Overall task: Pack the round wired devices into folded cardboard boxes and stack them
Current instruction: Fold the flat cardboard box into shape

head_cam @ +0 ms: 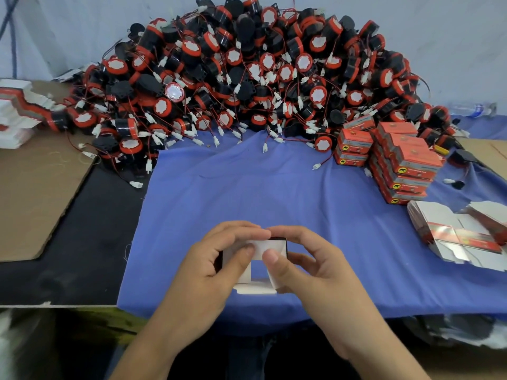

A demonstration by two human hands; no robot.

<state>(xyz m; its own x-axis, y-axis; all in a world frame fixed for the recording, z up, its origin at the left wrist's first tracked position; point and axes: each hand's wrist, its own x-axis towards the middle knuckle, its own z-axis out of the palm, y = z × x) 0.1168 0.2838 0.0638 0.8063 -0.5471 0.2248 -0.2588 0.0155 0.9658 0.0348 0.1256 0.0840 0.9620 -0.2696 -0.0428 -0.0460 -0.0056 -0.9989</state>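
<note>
A small cardboard box (259, 246), white inside with its flaps open, sits between both hands near the front edge of the blue cloth (274, 187). My left hand (208, 267) grips its left side, thumb on a white flap. My right hand (307, 264) grips its right side, thumb pressing the same flap. Something dark shows inside the box. A big heap of round black-and-red wired devices (247, 78) fills the back of the table. Closed red boxes (397, 160) are stacked at the right.
Flat unfolded box blanks (461, 234) lie at the right edge, more blanks (16, 111) at far left. A brown cardboard sheet (35, 187) covers the left of the table. A plastic bottle (472, 109) lies behind the stack.
</note>
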